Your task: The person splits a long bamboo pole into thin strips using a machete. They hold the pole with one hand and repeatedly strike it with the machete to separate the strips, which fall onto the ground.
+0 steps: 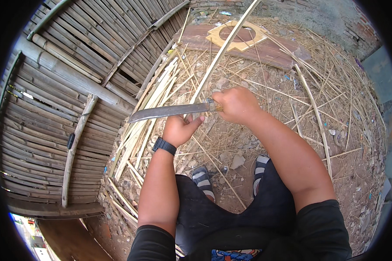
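Observation:
My right hand (238, 105) is closed around the handle of a machete (170, 112), whose long dark blade points left. The blade lies crosswise over a long pale bamboo strip (222, 51), and whether it bites into the strip I cannot tell. Below the blade, my left hand (179, 129) pinches the strip's near end between thumb and fingers; part of that hand is hidden behind the blade. From there the strip slants away up and to the right, past the top of the view. A black watch (164, 146) is on my left wrist.
Many cut bamboo strips (139, 126) lie piled along the slatted bamboo wall (43, 143) on the left. Farther off, a yellow frame with a round hole (214, 38) rests on a brown board (191, 35). Loose slivers and stones litter the dirt around my sandalled feet (203, 180).

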Action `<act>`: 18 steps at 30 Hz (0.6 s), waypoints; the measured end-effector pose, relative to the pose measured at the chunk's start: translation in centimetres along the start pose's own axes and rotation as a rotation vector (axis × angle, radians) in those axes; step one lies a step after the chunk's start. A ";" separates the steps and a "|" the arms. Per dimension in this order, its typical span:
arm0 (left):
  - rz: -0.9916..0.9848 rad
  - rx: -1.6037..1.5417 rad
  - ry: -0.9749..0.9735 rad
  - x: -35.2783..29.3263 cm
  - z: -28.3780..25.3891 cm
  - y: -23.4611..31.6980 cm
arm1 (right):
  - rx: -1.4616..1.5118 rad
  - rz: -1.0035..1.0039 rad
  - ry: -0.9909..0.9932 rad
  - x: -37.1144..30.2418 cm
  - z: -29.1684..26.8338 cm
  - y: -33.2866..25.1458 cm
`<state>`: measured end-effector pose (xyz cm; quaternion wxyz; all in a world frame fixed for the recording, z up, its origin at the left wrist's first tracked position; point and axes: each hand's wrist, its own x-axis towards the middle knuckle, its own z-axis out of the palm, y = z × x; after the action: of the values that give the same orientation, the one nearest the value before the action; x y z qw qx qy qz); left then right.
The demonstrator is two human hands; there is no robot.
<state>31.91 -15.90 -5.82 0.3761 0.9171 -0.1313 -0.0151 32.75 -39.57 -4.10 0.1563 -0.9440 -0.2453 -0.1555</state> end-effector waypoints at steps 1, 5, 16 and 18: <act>0.002 0.018 -0.002 -0.1 0.1 0.2 | -0.018 -0.036 0.012 0.1 -0.2 -0.6; -0.032 0.068 -0.021 0.0 -0.6 0.2 | -0.062 0.047 -0.061 0.3 -0.5 1.0; -0.163 0.028 -0.076 -0.1 -0.1 -1.4 | -0.047 0.122 -0.141 0.4 0.1 1.1; -0.132 0.090 -0.059 -0.3 -0.2 -1.3 | -0.051 0.117 -0.142 0.6 0.2 1.5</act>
<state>31.97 -14.80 -6.56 0.3285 0.9390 -0.0823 -0.0608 34.05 -40.46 -4.36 0.1234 -0.9691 -0.1962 -0.0848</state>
